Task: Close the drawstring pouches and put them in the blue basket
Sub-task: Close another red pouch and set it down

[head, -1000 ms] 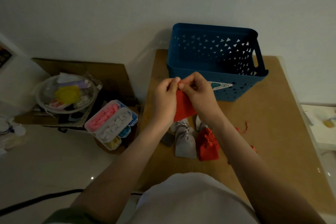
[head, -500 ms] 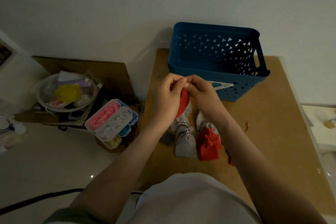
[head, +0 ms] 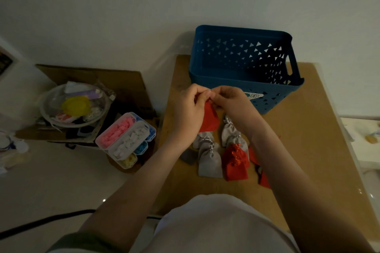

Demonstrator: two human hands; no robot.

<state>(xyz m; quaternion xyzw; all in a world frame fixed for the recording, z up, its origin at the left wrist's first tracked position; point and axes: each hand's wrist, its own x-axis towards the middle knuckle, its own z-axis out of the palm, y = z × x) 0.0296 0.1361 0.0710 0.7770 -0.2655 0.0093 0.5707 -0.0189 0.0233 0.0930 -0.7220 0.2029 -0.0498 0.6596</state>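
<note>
Looking down from the head camera, I see a white garment (head: 216, 224) closest to me, with both bare forearms reaching forward over it onto the brown bench (head: 304, 150). Just past the garment, a cluster of pouches lies on the bench between the forearms: several grey pouches (head: 209, 162) with silvery cords on the left, touching a pair of red pouches (head: 235, 163) on their right, and another red piece (head: 264, 179) partly hidden behind the right forearm. Above that cluster, my left hand (head: 188, 113) and right hand (head: 232, 104) meet fingertip to fingertip, and both pinch the gathered top of one red pouch (head: 209, 120), which hangs below them clear of the bench. I cannot tell whether its mouth is fully drawn. Directly beyond the hands stands the blue basket (head: 242, 80), its near wall just behind the knuckles, its far side by the pale wall. Off to the left, on the floor, sit a clear divided box (head: 127, 139) of pink, white, blue and yellow bits, a round dish (head: 74, 104) holding a yellow lid, and flat cardboard (head: 115, 80).
</note>
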